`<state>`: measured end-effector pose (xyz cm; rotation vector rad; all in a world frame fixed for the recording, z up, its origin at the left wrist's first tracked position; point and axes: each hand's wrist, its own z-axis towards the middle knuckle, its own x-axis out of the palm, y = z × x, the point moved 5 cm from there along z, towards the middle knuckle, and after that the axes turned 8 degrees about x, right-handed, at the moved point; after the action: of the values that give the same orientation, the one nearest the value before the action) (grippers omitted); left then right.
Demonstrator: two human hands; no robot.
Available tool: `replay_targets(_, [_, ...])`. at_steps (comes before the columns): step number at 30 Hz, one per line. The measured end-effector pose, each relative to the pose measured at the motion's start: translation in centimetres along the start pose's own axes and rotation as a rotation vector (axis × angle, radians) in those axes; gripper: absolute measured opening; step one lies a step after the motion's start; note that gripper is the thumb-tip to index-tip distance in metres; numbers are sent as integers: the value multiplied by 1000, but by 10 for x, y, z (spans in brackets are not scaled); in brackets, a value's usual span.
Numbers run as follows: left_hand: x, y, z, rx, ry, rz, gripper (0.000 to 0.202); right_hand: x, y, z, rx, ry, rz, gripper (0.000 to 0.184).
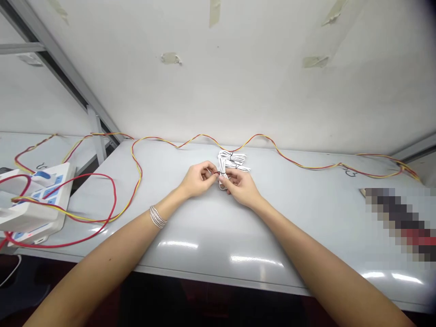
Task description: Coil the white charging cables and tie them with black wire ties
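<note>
Near the middle of the grey table, white cable bundles [235, 159] lie folded, with thin dark ties around them. My right hand [242, 186] is closed, thumb and fingers pinching the nearest white cable coil [223, 185], whose loop hangs below the fingers. Just to its left, my left hand [200, 179] has its fingertips pressed together on a thin dark twist tie [216, 172] at that coil. Both hands' fingertips almost meet there. The coil's part behind my right fingers is hidden. A silver bracelet [157, 217] circles my left wrist.
Red and yellow twisted wires [200, 135] run along the wall at the table's back. At left, a white power strip [56, 195] holds plugs, and a red cable [115, 195] loops over the table [204, 227]. A blurred-out item [398, 218] lies at right.
</note>
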<state>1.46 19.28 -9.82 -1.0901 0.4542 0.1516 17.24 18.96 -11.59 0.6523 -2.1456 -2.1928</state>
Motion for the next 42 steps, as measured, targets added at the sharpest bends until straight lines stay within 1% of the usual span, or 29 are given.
replay_targets(7, [-1, 0, 0, 23, -7, 17, 11, 1, 3, -1, -6, 15, 11, 45])
replay_targets(15, [-3, -7, 0, 38, -42, 56, 11, 2, -1, 2, -60, 28, -6, 43])
replay_targets(18, [-3, -6, 0, 30, -31, 63, 11, 1, -2, 2, -49, 25, -13, 43])
replay_targets(26, [-2, -5, 0, 32, 21, 89, 12, 1, 5, -2, -66, 41, -29, 41])
replay_targets(32, [-3, -7, 0, 36, 26, 95, 11, 1, 6, -3, -55, 43, -61, 42])
replay_targets(42, [-4, -10, 2, 57, 7, 71, 12, 1, 9, -4, -58, 50, -50, 40])
